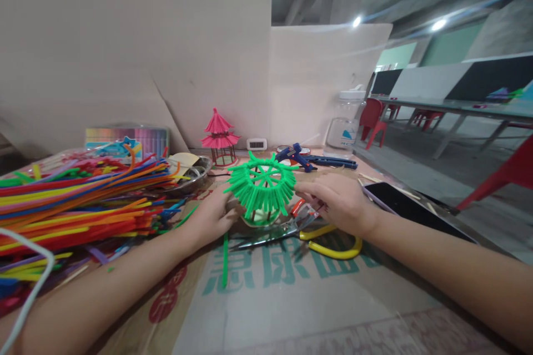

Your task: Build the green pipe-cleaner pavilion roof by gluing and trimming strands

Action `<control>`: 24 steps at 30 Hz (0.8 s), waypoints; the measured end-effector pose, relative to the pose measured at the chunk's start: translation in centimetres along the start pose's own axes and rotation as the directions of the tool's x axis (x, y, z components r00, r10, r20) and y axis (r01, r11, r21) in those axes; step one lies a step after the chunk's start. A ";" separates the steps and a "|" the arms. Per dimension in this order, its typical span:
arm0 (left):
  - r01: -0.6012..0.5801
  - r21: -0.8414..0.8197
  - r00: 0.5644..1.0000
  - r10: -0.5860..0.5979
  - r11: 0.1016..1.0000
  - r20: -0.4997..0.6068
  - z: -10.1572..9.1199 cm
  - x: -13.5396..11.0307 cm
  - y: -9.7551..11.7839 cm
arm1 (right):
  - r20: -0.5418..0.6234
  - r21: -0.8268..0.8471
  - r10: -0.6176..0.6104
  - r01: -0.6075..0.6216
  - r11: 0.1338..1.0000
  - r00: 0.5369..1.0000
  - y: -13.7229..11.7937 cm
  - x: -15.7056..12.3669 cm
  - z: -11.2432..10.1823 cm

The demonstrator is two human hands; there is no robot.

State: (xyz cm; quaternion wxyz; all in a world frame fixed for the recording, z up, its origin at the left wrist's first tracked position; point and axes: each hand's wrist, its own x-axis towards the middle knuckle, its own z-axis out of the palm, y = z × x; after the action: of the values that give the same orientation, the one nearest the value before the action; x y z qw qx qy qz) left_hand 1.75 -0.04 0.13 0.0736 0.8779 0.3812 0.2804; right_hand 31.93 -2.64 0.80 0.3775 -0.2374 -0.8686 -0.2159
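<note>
A small pavilion model (264,186), made of bright green pipe cleaners, stands in front of me. Its roof is a spoked ring with a hanging fringe, over posts and a round base. My left hand (214,213) grips its left side low down, with the fingertips partly hidden by the model. On the other side, my right hand (341,202) has its fingers bent and a fingertip at the roof's right edge. Scissors with yellow handles (333,252) lie below that hand, blades pointing left. A loose green pipe cleaner (225,263) lies near my left hand.
Colourful pipe cleaners (79,194) are heaped at left, beside a metal bowl (202,172). Behind stand a pink pavilion (219,136), a small digital clock (256,145), a blue glue gun (296,155) and a clear bottle (343,127). A phone (410,211) lies at right.
</note>
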 end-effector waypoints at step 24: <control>0.167 -0.020 0.986 -0.168 0.986 -0.008 0.0 0.2 0.2 | 0.152 0.047 0.163 -0.171 0.984 0.975 -1.6 0.2 -0.9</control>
State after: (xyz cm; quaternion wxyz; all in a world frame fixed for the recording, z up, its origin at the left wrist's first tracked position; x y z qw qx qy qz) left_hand 1.95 -0.04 0.32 0.1035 0.8405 0.4513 0.2814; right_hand 31.35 -4.41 1.23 0.3361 -0.3134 -0.8772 -0.1390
